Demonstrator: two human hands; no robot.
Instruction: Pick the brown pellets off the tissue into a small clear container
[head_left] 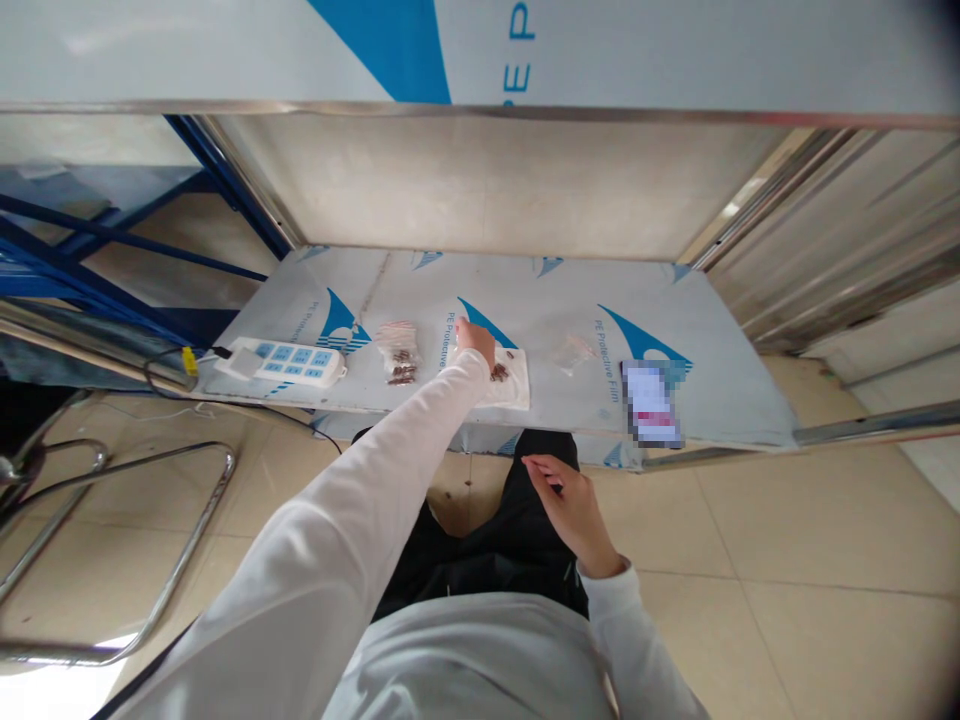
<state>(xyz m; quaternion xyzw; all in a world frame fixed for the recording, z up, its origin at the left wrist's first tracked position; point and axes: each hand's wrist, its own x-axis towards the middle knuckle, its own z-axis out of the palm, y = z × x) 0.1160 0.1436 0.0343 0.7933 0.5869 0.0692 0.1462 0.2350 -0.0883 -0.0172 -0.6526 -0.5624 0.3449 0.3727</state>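
Note:
My left hand (pixel 478 342) reaches out over the worktop, fingers curled closed, above the far edge of a white sheet or pouch (pixel 514 392). Whatever its fingers hold, if anything, is hidden. Small dark brown pieces (pixel 498 373) lie on the white sheet, just below that hand. My right hand (pixel 568 497) hovers over my right thigh, in front of the table edge. Its thumb and fingers come together; anything in them is too small to make out. Left of my left hand lies a clear bag (pixel 397 342) with more brown pieces.
The worktop (pixel 480 275) is covered in protective film. A white power strip (pixel 281 362) sits at left with its cable. A crumpled clear bag (pixel 576 354) and a phone (pixel 651 404) lie to the right. A shelf (pixel 637 60) overhangs the back; a chair frame (pixel 217 480) stands left.

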